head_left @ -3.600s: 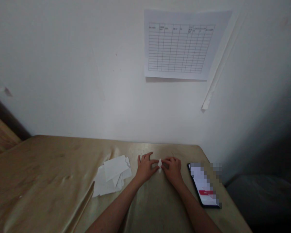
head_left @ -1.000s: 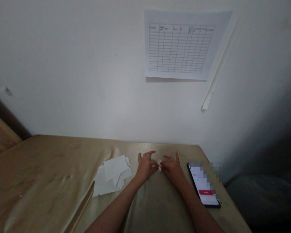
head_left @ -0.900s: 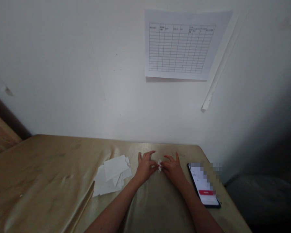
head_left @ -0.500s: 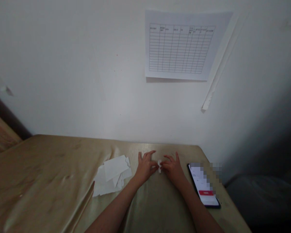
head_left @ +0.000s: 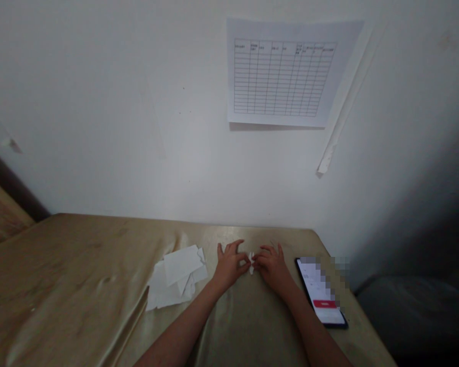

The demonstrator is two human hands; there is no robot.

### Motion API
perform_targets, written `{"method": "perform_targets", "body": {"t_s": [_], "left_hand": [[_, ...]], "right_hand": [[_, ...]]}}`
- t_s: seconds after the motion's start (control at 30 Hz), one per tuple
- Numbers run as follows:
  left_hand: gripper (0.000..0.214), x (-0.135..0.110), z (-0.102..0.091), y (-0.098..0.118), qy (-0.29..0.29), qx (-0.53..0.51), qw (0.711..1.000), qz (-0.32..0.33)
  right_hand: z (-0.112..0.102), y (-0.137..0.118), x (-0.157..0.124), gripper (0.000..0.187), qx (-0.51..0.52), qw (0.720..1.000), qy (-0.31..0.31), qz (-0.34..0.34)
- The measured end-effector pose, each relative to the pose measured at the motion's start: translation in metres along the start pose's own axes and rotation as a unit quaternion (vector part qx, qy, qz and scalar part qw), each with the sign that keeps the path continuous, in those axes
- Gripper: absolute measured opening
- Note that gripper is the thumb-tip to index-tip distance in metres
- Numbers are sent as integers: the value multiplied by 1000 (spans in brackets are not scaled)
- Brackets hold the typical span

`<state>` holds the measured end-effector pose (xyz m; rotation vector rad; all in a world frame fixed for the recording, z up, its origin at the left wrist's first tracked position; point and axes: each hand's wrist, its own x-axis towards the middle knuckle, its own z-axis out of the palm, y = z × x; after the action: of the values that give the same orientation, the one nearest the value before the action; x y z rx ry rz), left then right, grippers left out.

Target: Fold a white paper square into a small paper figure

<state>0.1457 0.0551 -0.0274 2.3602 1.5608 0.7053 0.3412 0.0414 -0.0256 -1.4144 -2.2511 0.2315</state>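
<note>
Between my two hands, just above or on the cloth, is a small white folded piece of paper (head_left: 251, 270). My left hand (head_left: 229, 262) pinches its left side between thumb and finger, the other fingers raised and spread. From the right, my right hand (head_left: 271, 264) pinches the same piece, its remaining fingers lifted. The fingertips hide the middle of the paper. Left of my left hand lies a loose pile of torn white paper sheets (head_left: 181, 267), overlapping one another.
A phone (head_left: 319, 293) with a lit screen lies right of my right forearm, near the table's right edge. A shiny gold-brown cloth (head_left: 99, 275) with creases covers the table. Behind, a printed table sheet (head_left: 283, 76) hangs on the white wall (head_left: 137, 127).
Both hands stay in nearly the same place, still pinching the small paper. The view has shifted very slightly.
</note>
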Motion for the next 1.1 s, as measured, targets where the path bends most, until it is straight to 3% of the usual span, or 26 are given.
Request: {"method": "perform_targets", "body": {"t_s": [0.23, 0.63, 1.1], "left_hand": [[12, -1, 2, 1, 16, 4, 1000, 25], [12, 1, -10, -6, 1, 67, 991, 116], [12, 2, -9, -12, -32, 17, 998, 54]], "right_hand": [[3, 0, 1, 22, 30, 999, 21, 18], [-4, 0, 3, 12, -16, 999, -19, 48], [-4, -4, 0, 10, 28, 995, -13, 96]]}}
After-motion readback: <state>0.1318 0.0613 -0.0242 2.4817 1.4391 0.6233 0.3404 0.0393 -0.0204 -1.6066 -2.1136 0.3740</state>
